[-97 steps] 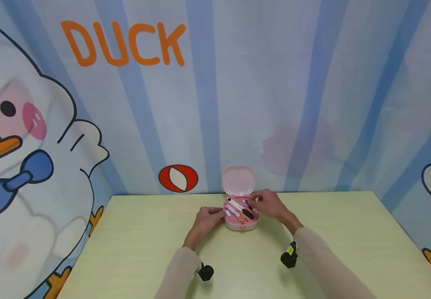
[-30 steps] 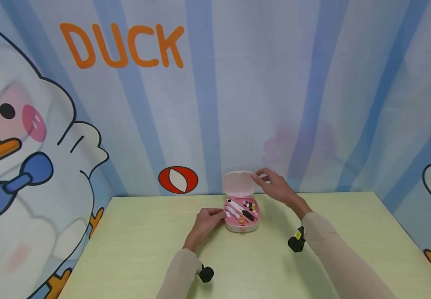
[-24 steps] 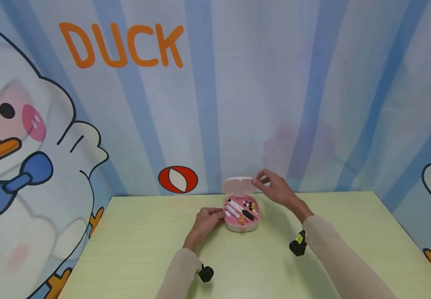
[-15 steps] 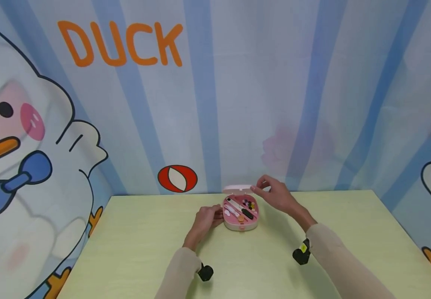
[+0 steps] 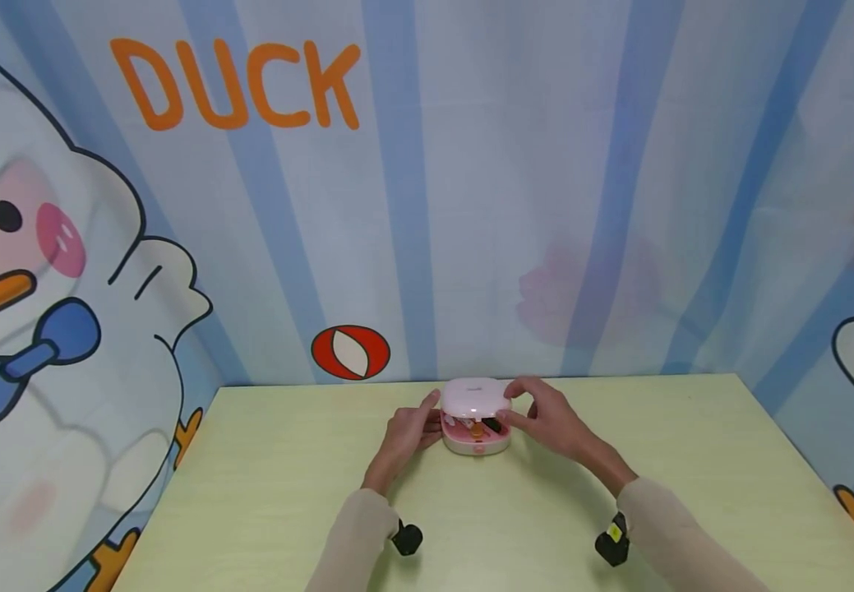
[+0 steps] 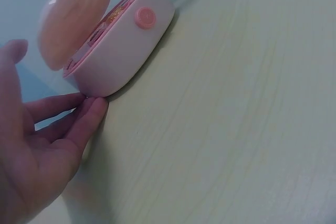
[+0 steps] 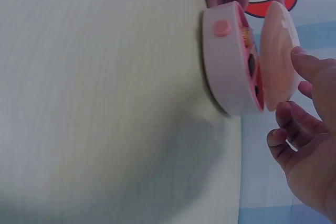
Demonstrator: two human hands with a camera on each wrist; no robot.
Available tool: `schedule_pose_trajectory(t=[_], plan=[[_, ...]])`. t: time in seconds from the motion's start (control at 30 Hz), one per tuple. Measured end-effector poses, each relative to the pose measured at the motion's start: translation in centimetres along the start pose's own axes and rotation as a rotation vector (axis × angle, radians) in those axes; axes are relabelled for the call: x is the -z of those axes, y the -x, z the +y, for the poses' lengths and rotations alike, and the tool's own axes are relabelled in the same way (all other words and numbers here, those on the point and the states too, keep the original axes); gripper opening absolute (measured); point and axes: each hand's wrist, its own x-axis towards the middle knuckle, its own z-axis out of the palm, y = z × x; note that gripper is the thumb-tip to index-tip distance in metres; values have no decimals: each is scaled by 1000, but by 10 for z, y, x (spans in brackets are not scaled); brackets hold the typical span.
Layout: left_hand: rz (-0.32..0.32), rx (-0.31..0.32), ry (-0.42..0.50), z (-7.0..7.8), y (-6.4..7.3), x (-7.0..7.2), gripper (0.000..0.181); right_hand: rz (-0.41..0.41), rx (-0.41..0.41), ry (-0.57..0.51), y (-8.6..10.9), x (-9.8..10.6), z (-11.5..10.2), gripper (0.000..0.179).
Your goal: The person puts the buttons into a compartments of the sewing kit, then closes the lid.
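Observation:
A small pink and white case (image 5: 463, 447) stands on the table against the back wall, its pink lid (image 5: 474, 395) tilted partway down over it. Through the front gap show an orange round piece (image 5: 477, 429) and a black-ended tool (image 5: 491, 425); the lid hides the rest. My right hand (image 5: 554, 423) holds the lid's right edge between thumb and fingers. At the case's left side is my left hand (image 5: 403, 436), its fingertips touching the base low down in the left wrist view, thumb raised apart. A round pink button (image 6: 145, 18) sits on the case's front.
The pale wooden table (image 5: 308, 493) ends at a blue striped curtain (image 5: 471, 205) right behind the case. Black wrist cameras (image 5: 408, 539) hang below both sleeves.
My right hand has moved from inside the case up to the raised lid, then swung it forward and down. My left hand stays beside the case, its thumb now lifted off.

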Motion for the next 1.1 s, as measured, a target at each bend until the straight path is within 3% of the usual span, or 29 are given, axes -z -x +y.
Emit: schedule_pose_trajectory(t=[0.27, 0.47, 1.1], plan=[[-24, -10, -28, -2, 2, 0, 69, 40, 59, 38, 13, -14, 7, 32], [-28, -16, -52, -3, 2, -1, 61, 54, 9, 34, 19, -22, 10, 34], [-23, -13, -77, -1, 3, 0, 63, 36, -84, 27, 19, -40, 10, 50]])
